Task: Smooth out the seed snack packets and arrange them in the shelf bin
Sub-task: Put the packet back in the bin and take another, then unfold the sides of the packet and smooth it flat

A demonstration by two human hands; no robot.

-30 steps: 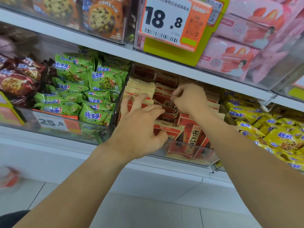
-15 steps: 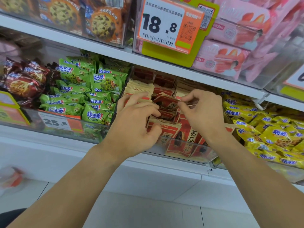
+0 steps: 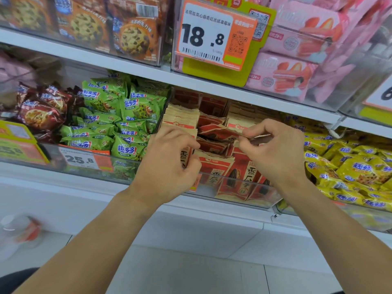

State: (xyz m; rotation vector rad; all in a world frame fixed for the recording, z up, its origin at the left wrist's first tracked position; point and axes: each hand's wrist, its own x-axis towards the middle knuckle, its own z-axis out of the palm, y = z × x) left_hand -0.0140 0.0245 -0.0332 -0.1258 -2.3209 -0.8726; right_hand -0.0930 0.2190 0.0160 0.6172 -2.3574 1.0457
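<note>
Red and beige seed snack packets (image 3: 231, 177) fill a clear shelf bin (image 3: 244, 190) in the middle shelf. Some stand upright at the front; others lie loose behind, and a beige stack (image 3: 182, 115) stands at the back left. My left hand (image 3: 169, 164) is curled around an upright red packet (image 3: 185, 158) at the bin's left side. My right hand (image 3: 275, 149) pinches the top edge of a flat packet (image 3: 218, 132) between thumb and forefinger, held above the pile.
Green cookie packs (image 3: 118, 122) fill the bin to the left, brown ones (image 3: 40, 111) beyond. Yellow packs (image 3: 347, 166) lie to the right. The upper shelf (image 3: 135, 66) overhangs, with an 18.8 price tag (image 3: 214, 37) and pink boxes (image 3: 297, 49). Tiled floor lies below.
My left hand closed from flat fingers into a grip on a packet. My right hand came forward from the back of the bin, pinching a packet's edge.
</note>
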